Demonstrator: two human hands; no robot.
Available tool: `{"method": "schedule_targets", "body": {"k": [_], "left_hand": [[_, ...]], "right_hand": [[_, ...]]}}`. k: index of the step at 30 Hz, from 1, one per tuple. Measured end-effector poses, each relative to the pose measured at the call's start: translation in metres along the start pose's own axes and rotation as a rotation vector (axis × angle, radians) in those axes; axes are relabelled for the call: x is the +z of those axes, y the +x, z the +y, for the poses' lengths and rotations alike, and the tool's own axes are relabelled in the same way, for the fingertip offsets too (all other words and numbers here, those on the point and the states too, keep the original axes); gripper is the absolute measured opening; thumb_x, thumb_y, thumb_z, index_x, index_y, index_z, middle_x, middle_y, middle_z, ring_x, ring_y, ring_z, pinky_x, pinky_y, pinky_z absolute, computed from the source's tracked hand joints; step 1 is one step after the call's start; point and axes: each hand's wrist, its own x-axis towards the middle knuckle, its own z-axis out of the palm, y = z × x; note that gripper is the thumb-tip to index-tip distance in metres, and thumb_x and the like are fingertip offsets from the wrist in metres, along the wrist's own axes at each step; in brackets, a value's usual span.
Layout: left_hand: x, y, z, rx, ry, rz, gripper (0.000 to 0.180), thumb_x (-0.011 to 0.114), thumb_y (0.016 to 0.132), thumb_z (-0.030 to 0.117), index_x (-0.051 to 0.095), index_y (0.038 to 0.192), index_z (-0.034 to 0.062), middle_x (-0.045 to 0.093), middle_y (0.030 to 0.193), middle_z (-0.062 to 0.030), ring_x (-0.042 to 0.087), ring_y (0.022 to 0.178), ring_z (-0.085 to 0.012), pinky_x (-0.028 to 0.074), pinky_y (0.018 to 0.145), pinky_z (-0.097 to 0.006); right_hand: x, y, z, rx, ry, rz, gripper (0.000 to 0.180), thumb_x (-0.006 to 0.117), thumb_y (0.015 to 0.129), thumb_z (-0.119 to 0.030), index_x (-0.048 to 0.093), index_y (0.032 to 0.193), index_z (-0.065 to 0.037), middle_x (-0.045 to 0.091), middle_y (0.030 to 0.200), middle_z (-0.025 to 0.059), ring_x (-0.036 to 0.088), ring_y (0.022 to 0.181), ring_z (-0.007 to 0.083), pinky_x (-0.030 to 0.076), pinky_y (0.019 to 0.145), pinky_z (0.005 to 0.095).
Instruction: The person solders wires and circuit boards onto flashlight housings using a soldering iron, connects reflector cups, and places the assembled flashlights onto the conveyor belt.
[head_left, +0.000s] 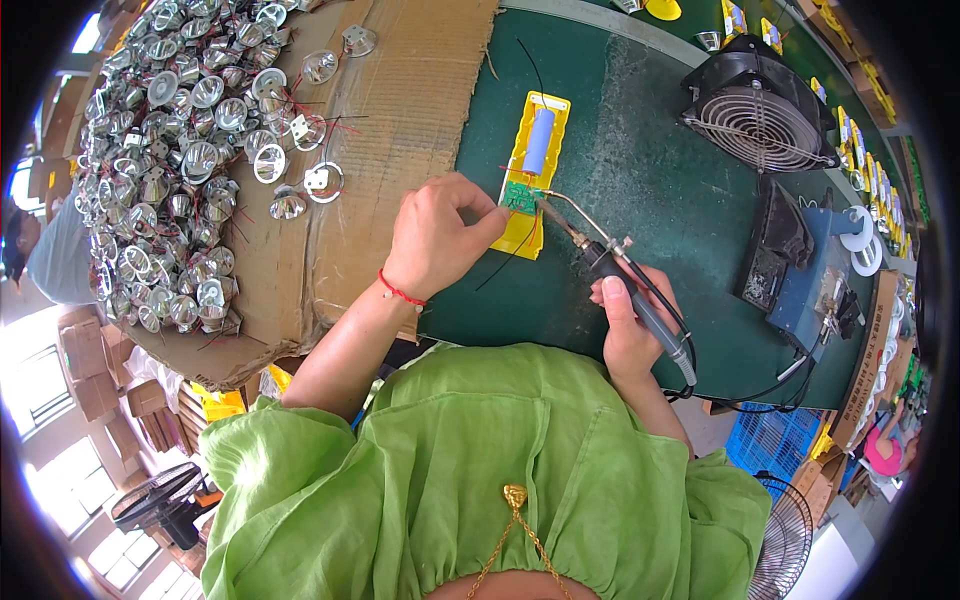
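On green bench mat (640,180): flat yellow plastic housing (535,175) carrying blue cylindrical battery cell (540,140) and small green circuit board (520,197). Left hand (435,240), red string bracelet at wrist, pinched narrowly on board edge, pressing housing to mat. Right hand (625,325) closed around black-handled soldering iron (640,300), bent metal tip touching circuit board. At left, on brown cardboard sheet (400,90), heap of silver conical lamp reflectors (170,150). At upper right, black desk fan (755,105); below it, blue soldering station (820,280).
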Motion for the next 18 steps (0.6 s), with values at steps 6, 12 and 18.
{"method": "schedule_targets", "body": {"k": [6,12,18], "left_hand": [[-0.006,0.0,0.004,-0.048,-0.154,0.042,0.019,0.071,0.076,0.019,0.068,0.071,0.0019,0.068,0.076,-0.0112,0.066,0.068,-0.0221,0.051,0.062,-0.031],[-0.018,0.017,0.018,0.009,0.155,-0.248,0.013,0.068,0.077,0.009,0.068,0.078,-0.0034,0.065,0.058,-0.0059,0.06,0.054,-0.0067,0.047,0.052,-0.024],[-0.002,0.134,0.043,0.314,0.179,0.003,0.014,0.067,0.072,0.015,0.071,0.077,0.0026,0.066,0.066,-0.0144,0.067,0.062,-0.0276,0.053,0.06,-0.034]], "right_hand": [[-0.019,0.006,0.0,-0.092,-0.103,0.086,0.024,0.07,0.085,-0.006,0.059,0.103,0.005,0.068,0.08,0.0125,0.065,0.068,0.0127,0.051,0.06,0.0229],[-0.036,0.018,0.002,-0.126,-0.15,0.183,0.021,0.07,0.084,-0.007,0.061,0.1,0.004,0.068,0.077,0.0098,0.064,0.066,0.0118,0.051,0.061,0.0229],[-0.036,0.02,-0.001,0.081,-0.094,0.205,0.022,0.073,0.083,-0.01,0.064,0.101,0.0,0.065,0.082,0.0061,0.06,0.071,0.0098,0.05,0.064,0.0253]]}}
